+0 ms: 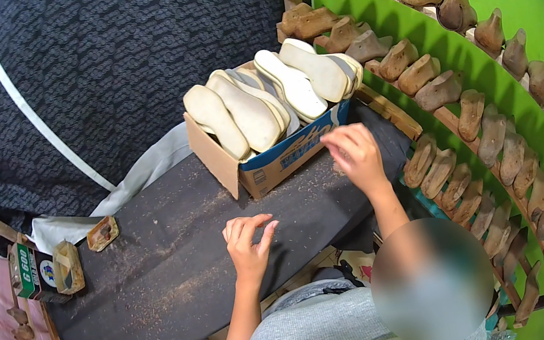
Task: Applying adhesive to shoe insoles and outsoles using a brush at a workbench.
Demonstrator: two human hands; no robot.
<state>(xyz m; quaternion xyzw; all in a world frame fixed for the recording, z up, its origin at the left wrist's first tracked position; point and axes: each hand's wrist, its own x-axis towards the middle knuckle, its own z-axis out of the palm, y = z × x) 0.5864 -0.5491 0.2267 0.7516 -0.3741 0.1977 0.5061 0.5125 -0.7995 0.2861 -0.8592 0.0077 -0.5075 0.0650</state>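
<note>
The left hand [248, 241] rests flat on the dusty dark worktop [160, 273], fingers loose, holding nothing. The right hand [353, 153] hovers by the cardboard box [271, 163] of pale insoles [248, 109], fingers curled; I cannot tell whether they pinch anything. Wooden shoe lasts [444, 89] line green shelves behind

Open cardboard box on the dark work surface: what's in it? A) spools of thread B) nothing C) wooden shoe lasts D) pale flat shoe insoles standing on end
D: the open cardboard box is packed with pale flat shoe insoles standing on end and sticking out above its rim; the brown wooden shoe lasts sit apart, on the green rack to the right.
</note>
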